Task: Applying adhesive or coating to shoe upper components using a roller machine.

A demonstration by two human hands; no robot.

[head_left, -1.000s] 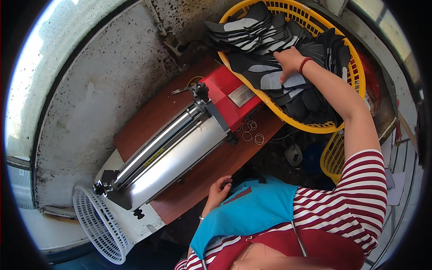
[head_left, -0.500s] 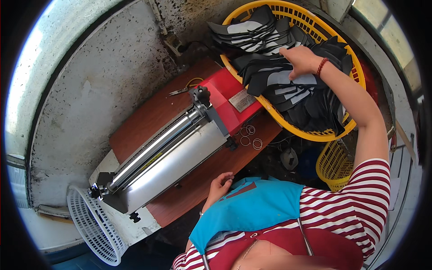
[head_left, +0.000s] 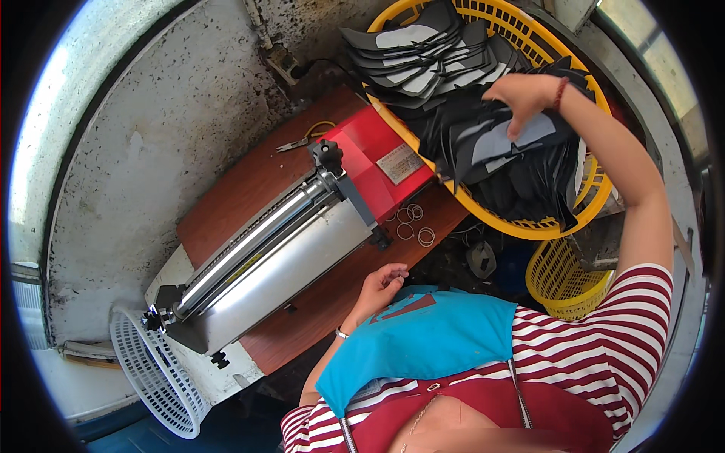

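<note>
Head view, left to right: a white mesh basket (head_left: 155, 370) sits at the near-left corner of the brown worktable (head_left: 249, 181), where a steel roller machine (head_left: 272, 253) with a red housing lies diagonally. The left hand (head_left: 380, 283) rests loosely curled and empty at the table's near edge. Far right, the right hand (head_left: 521, 94) pinches a grey-lined black cut piece (head_left: 502, 143) atop the heap in the yellow basket (head_left: 563, 226). Lifting one piece cleanly, clear of the basket rim, looks wisest; open room lies between rollers and basket.
</note>
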